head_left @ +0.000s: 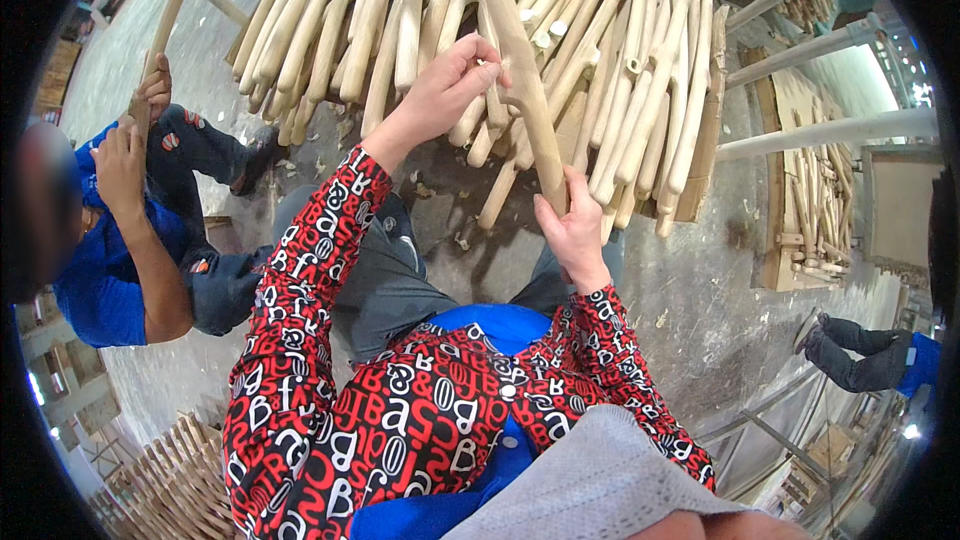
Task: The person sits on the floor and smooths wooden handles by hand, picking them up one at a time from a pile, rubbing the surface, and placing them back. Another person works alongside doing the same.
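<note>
A long, slightly bent wooden bar [523, 50], pale and rounded like a chair part, slants down from the top edge toward me. My right hand [575, 227] grips its lower end, thumb on one side and fingers on the other. Beside the bar's middle, my left hand [447, 88] is closed in a pinch, its fingertips at the wood's edge. Whatever those fingers may hold is too small to make out. Beneath and beyond the bar lies a big stack of similar wooden pieces [672, 130], rounded ends toward me.
At the left a co-worker in a blue shirt [110, 285] holds a curved wooden bar [172, 25]. Pale metal posts [830, 135] and another stack of wooden parts [822, 205] stand right. Farther right is another person [865, 355]. Slatted wooden pieces [170, 490] lie lower left.
</note>
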The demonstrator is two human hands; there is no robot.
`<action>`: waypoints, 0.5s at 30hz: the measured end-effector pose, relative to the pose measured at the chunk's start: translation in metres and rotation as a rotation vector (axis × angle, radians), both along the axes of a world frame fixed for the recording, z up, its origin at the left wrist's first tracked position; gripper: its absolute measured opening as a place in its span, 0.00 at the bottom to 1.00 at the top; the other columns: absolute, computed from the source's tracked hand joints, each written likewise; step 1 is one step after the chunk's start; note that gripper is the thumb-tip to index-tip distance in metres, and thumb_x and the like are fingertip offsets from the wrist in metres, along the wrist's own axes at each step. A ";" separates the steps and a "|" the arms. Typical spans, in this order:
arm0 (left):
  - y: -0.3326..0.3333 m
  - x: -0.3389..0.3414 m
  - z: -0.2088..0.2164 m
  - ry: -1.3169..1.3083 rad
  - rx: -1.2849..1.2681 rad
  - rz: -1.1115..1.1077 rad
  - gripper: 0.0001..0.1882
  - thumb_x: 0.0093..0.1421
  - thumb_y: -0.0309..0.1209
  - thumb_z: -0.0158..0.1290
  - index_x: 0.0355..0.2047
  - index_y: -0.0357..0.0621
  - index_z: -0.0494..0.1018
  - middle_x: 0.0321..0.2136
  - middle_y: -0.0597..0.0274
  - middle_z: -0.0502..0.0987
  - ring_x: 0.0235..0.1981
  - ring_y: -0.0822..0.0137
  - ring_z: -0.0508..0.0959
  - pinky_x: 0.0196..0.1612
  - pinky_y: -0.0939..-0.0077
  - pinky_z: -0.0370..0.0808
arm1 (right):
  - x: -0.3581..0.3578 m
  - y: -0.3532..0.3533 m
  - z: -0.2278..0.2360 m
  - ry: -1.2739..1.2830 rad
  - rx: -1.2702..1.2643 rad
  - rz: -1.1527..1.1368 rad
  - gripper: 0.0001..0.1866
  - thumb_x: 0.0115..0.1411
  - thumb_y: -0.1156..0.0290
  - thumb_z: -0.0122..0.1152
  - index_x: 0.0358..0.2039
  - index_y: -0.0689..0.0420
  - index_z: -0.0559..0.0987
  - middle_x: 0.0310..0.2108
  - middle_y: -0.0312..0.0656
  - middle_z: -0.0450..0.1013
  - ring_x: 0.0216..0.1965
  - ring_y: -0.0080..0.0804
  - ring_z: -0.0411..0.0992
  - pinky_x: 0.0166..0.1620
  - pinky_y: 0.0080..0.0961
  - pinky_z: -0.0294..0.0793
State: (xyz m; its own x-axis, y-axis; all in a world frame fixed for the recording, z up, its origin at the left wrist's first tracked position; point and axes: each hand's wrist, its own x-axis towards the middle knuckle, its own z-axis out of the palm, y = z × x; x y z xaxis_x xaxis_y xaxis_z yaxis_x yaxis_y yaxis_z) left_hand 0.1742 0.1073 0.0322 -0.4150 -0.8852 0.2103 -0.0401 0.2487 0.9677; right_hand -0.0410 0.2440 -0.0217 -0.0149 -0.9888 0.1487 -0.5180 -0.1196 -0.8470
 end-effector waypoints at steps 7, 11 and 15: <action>0.003 0.000 0.010 0.159 0.416 0.088 0.08 0.65 0.34 0.48 0.40 0.45 0.68 0.27 0.70 0.71 0.25 0.78 0.72 0.29 0.87 0.68 | 0.005 -0.001 -0.007 0.002 -0.036 0.025 0.26 0.51 0.70 0.63 0.51 0.59 0.69 0.37 0.54 0.75 0.39 0.49 0.76 0.40 0.35 0.75; 0.006 -0.005 0.012 0.290 0.398 0.264 0.13 0.62 0.32 0.52 0.46 0.44 0.70 0.28 0.69 0.71 0.26 0.78 0.73 0.30 0.85 0.70 | 0.007 -0.002 -0.008 -0.003 -0.027 0.021 0.25 0.51 0.71 0.63 0.51 0.59 0.70 0.37 0.54 0.75 0.39 0.48 0.76 0.41 0.34 0.75; 0.006 0.005 0.013 -0.278 0.019 0.216 0.15 0.58 0.32 0.57 0.45 0.43 0.72 0.29 0.64 0.72 0.29 0.72 0.75 0.33 0.77 0.73 | 0.008 -0.002 -0.007 0.015 -0.025 -0.001 0.25 0.52 0.71 0.63 0.51 0.59 0.70 0.37 0.54 0.75 0.40 0.49 0.76 0.41 0.34 0.75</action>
